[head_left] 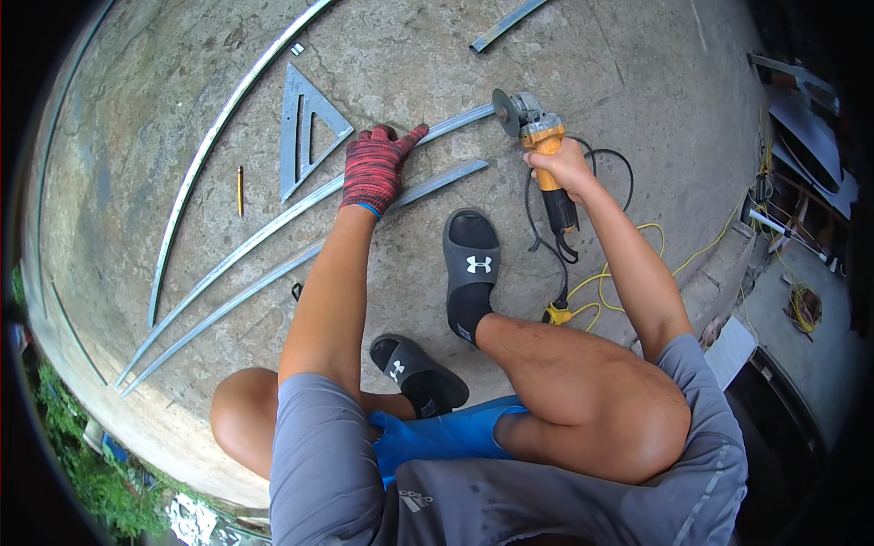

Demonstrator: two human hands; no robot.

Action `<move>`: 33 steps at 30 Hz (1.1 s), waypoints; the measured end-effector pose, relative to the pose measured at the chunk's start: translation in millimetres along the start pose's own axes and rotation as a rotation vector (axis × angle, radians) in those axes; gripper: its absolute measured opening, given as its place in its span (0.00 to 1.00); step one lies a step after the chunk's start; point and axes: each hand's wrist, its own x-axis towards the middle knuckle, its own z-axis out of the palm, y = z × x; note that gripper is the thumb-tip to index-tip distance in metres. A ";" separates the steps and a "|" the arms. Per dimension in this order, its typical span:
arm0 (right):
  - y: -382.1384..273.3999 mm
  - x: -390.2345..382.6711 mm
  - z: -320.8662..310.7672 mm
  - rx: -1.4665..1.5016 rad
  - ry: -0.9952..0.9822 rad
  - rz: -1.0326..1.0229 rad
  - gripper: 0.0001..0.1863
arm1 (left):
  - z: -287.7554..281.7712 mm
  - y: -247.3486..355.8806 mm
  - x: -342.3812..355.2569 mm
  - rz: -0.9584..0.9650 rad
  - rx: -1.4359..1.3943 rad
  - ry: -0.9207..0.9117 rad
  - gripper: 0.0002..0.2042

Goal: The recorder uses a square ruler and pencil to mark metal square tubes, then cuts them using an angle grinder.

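Note:
My left hand (375,168), in a red and black knit glove, presses down around a long metal channel (282,218) lying on the concrete. Bare, my right hand (563,166) is wrapped round the body of a yellow and black angle grinder (543,141). The grinder's cutting disc (506,113) is at the far right end of that channel; whether they touch, I cannot tell. A second metal channel (446,179) runs alongside, nearer to me and partly hidden by my left forearm.
Left of my gloved hand lie a metal speed square (291,132), a pencil (240,191) and another long metal strip (240,88). A short metal bar (507,25) lies at the far side. The grinder's black cord meets a yellow extension plug (556,315) beside my sandalled foot (472,264).

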 end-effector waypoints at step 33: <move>-0.8 3.4 -1.5 -0.057 -0.003 0.005 0.16 | -5.0 5.9 0.5 -0.056 0.049 -0.118 0.36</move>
